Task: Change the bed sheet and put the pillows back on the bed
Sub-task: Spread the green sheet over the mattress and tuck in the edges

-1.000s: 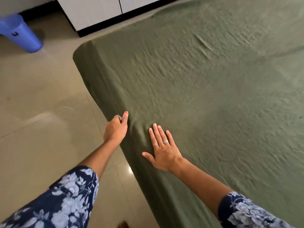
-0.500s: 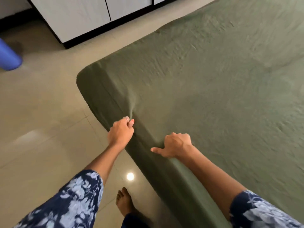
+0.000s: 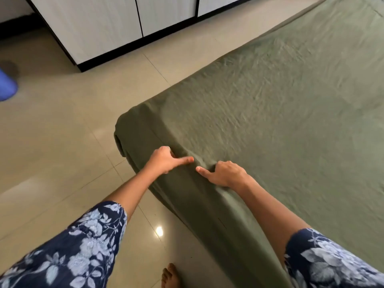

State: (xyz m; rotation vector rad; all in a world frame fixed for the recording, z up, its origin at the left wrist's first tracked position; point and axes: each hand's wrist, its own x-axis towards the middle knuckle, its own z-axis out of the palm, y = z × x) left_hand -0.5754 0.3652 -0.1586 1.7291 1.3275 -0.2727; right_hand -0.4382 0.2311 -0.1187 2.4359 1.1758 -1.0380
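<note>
Head view: a green bed sheet [image 3: 270, 113] is spread over the bed, covering it from the near left edge to the far right, with fine wrinkles across the top. At the near edge, close to the left corner, the sheet is gathered by both hands. The left hand [image 3: 164, 160] has its fingers curled into the cloth with the thumb stretched out to the right; the right hand [image 3: 225, 173] is likewise curled round a fold, its thumb pointing left, the two thumbs nearly meeting (a small ridge of fabric is bunched between them). No pillows are seen. A bare foot [image 3: 170, 275] stands on the tiled floor [image 3: 62, 132] near the bed; white cabinets [image 3: 116, 23] lie far left. If the fold is pulled too hard, the sheet could probably be dragged off the far side, or the left corner [image 3: 124, 134] could be loosened. Uneven tension between the hands would likely leave diagonal creases.
</note>
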